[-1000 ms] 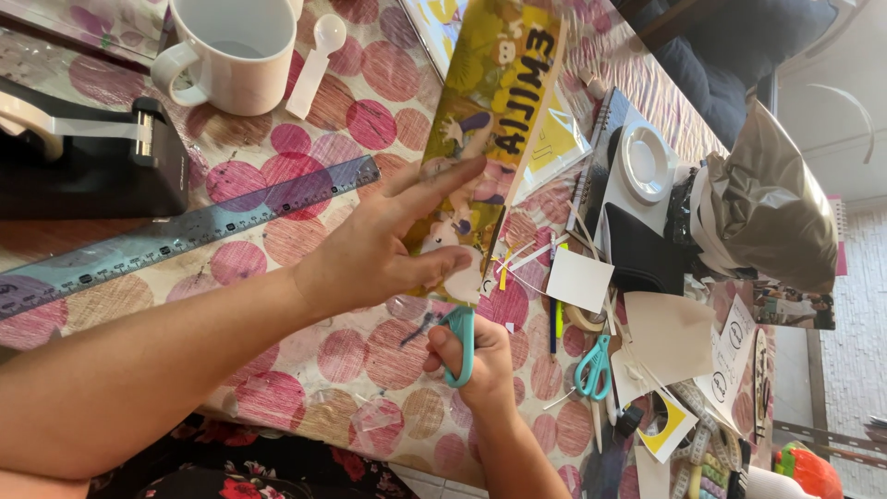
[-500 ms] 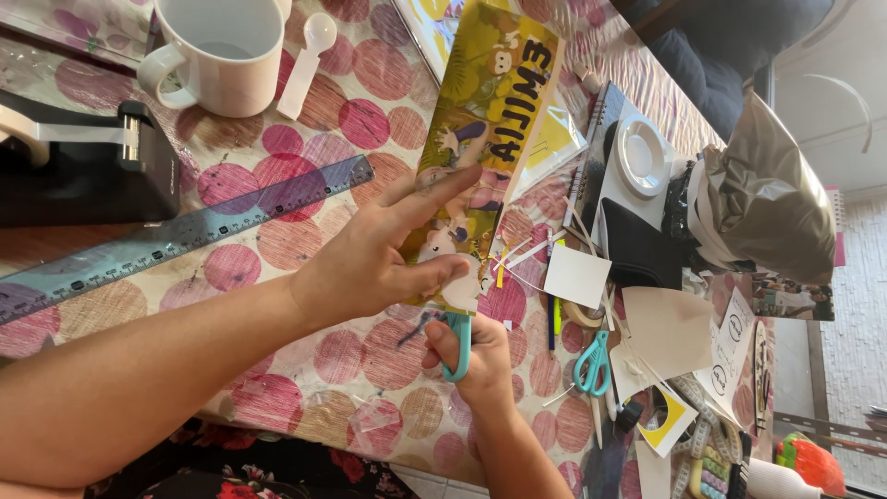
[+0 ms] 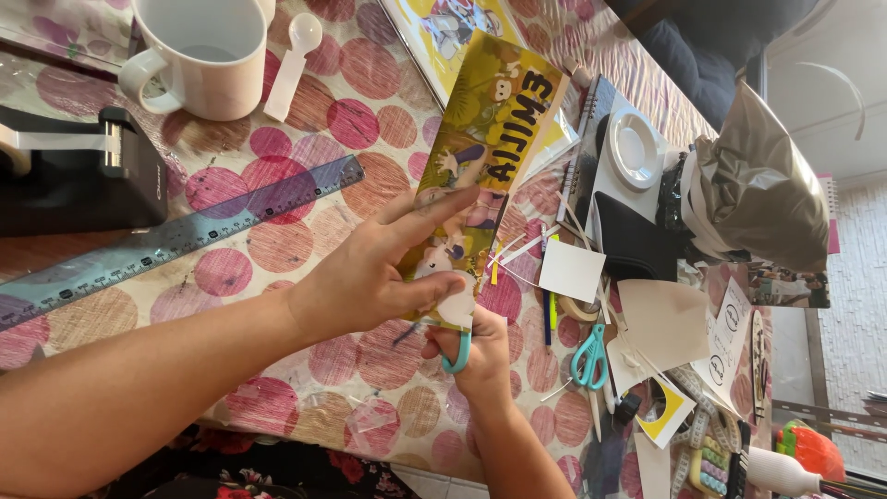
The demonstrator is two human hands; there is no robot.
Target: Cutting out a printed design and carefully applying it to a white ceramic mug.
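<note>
My left hand (image 3: 365, 277) reaches in from the left and pinches the lower end of a long yellow printed paper strip (image 3: 494, 129) with cartoon figures and big black letters. Thumb and fingers clamp it above the table. Just below, my right hand (image 3: 480, 356) grips small teal-handled scissors (image 3: 456, 355). Their blades point up into the strip's bottom edge and are mostly hidden behind my left thumb and a white cut-out part of the strip.
A white mug (image 3: 199, 55) and white plastic spoon (image 3: 291, 60) stand at the top left. A blue ruler (image 3: 185, 236) and black tape dispenser (image 3: 65, 180) lie left. Right of the strip are a second pair of teal scissors (image 3: 589, 356), a white paper square (image 3: 571, 270), scraps and a silver bag (image 3: 762, 185).
The strip has shifted and tilted slightly in my left hand. Both hands keep their grips at the strip's lower end.
</note>
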